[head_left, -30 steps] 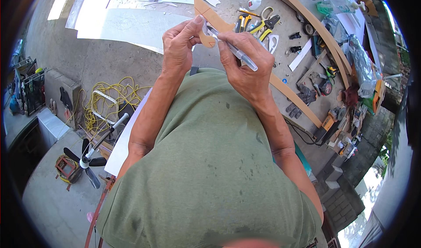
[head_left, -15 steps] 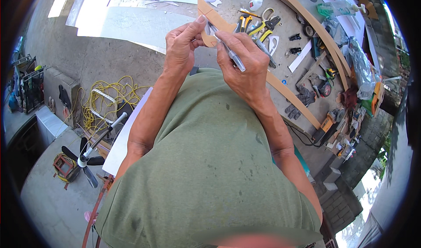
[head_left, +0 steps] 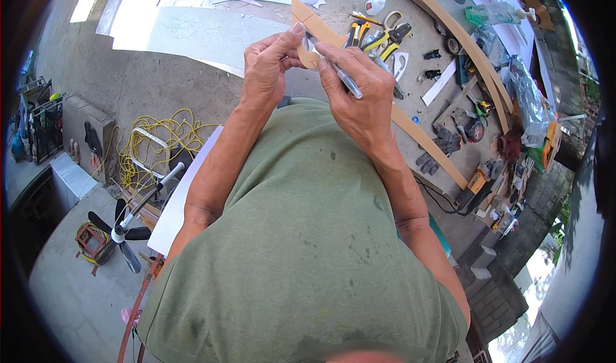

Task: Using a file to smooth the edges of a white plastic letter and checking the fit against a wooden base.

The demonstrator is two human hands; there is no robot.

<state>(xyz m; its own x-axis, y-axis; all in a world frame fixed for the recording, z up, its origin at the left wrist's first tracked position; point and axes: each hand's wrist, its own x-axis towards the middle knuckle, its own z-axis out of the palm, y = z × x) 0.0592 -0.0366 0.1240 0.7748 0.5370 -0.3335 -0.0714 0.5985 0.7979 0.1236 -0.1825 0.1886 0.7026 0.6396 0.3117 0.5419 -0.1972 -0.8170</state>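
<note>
Right hand [head_left: 359, 100] grips a pen [head_left: 339, 72] (slanted) against the left-held wooden piece [head_left: 307, 53].

- Left hand [head_left: 269, 64] and right hand [head_left: 359, 96] meet close together, raised over the floor; the curved wooden piece [head_left: 314, 26] and pen [head_left: 340, 74] fill the gap between them.
- Right of the hands: pliers and scissors [head_left: 378, 39] and a long curved wooden strip [head_left: 436, 141] crowd the floor.
- Left: bare concrete [head_left: 160, 84] gives open passage up to the white sheet [head_left: 192, 32].
- Lower left: yellow cable [head_left: 154, 141] and fan [head_left: 119, 231] clutter the floor.
</note>
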